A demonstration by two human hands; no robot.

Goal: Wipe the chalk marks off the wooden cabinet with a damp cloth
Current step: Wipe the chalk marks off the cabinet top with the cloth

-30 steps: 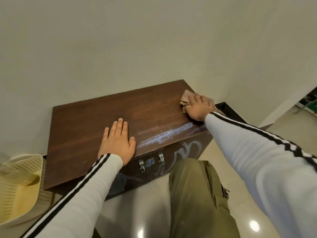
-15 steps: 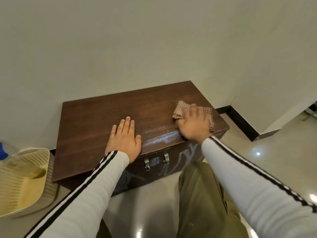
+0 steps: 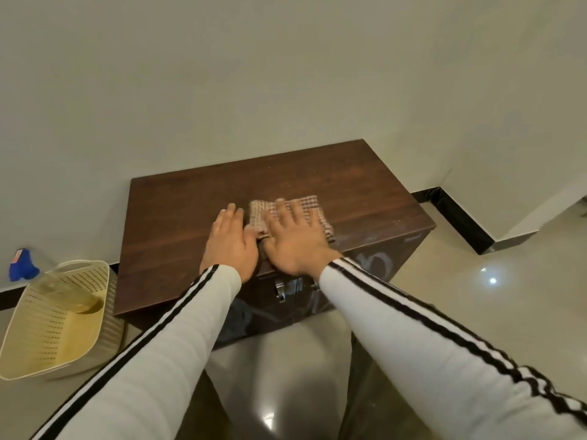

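Note:
A low dark wooden cabinet (image 3: 178, 217) stands against the wall. My right hand (image 3: 293, 239) presses flat on a checked brownish cloth (image 3: 313, 206) near the middle of the top. My left hand (image 3: 230, 241) lies flat on the wood just left of it, its fingers touching the cloth's edge. A faint white chalk smear (image 3: 355, 238) remains along the front right edge of the top. White chalk scribbles (image 3: 378, 257) cover the right door front, and fainter ones mark the left door below my arm.
A cream perforated plastic basket (image 3: 38, 338) sits on the floor left of the cabinet, holding a spray bottle with a blue trigger (image 3: 20, 263). Two metal door handles (image 3: 280, 292) sit at the front centre. Black skirting (image 3: 460, 217) runs along the wall at right. Glossy tiled floor lies below.
My right hand has slid the cloth leftward across the top, from the far right corner to beside my left hand. The chalk streak near the front edge has shrunk. My left hand stayed put.

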